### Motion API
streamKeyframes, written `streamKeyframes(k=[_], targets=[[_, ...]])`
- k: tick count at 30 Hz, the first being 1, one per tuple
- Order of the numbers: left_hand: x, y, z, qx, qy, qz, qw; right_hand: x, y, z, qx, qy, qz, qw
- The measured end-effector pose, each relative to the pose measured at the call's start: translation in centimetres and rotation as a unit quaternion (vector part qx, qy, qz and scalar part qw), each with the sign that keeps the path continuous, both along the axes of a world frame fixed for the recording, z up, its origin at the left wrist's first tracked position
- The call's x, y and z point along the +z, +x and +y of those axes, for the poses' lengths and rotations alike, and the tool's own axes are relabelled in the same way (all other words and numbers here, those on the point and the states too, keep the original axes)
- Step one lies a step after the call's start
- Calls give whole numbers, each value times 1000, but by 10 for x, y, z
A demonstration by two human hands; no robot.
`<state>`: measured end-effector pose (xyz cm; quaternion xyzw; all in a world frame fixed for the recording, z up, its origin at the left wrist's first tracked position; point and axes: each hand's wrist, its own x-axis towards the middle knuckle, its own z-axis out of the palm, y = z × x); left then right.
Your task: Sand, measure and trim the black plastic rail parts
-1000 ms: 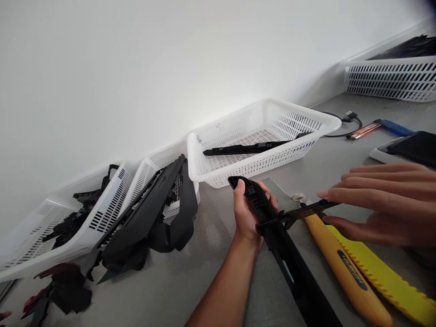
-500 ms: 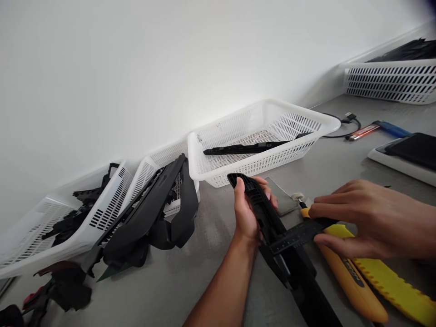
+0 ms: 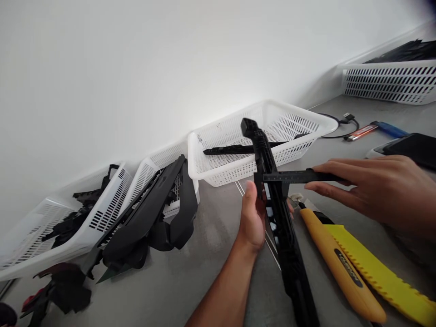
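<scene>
My left hand (image 3: 252, 222) is closed around a long black plastic trim piece (image 3: 289, 259), holding it upright and slightly tilted, its ribbed side toward me. The fingers behind the piece are mostly hidden. Between thumb and fingers, my right hand (image 3: 378, 188) pinches a black caliper (image 3: 294, 177). The caliper lies across the trim piece just above my left thumb, its jaws around the piece's sides. Below my right hand rest a tool with an orange-yellow handle (image 3: 340, 265) and a yellow toothed strip (image 3: 381, 272).
Behind the trim piece stands a white basket (image 3: 225, 172) with slim black parts. Further left, two white baskets (image 3: 112, 200) hold black plastic parts (image 3: 146, 204). A cutter knife (image 3: 391, 129), a cable (image 3: 347, 120), a dark-topped device (image 3: 412, 147) and another basket (image 3: 391, 81) lie right.
The trim piece has been raised and turned, its top end now in front of the basket. My right hand has lifted the caliper, which now lies nearly level across the piece.
</scene>
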<state>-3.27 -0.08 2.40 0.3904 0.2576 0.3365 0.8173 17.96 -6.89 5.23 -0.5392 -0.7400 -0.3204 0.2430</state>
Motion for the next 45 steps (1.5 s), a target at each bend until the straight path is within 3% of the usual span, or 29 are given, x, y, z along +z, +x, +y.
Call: streamKeyframes(k=[2, 5, 12, 21, 27, 34, 40, 45], targets=[[-2, 0, 2, -43, 47, 1, 998, -4, 4, 2, -35, 17, 0, 999], [-2, 0, 4, -58, 76, -7, 995, -7, 9, 4, -72, 35, -4, 997], [2, 2, -1, 17, 76, 23, 997, -3, 8, 3, -43, 64, 11, 997], [1, 4, -4, 60, 89, 5, 994, 9, 4, 5, -9, 46, 6, 999], [-4, 4, -7, 87, 65, 16, 994, 9, 0, 7, -6, 43, 12, 999], [2, 5, -9, 179, 84, 50, 979, 6, 2, 8, 26, 49, 44, 997], [7, 6, -13, 143, 45, 82, 985, 0, 3, 9, 35, 38, 53, 997], [1, 5, -9, 118, 76, 69, 988, 3, 2, 6, 9, 47, 41, 998]])
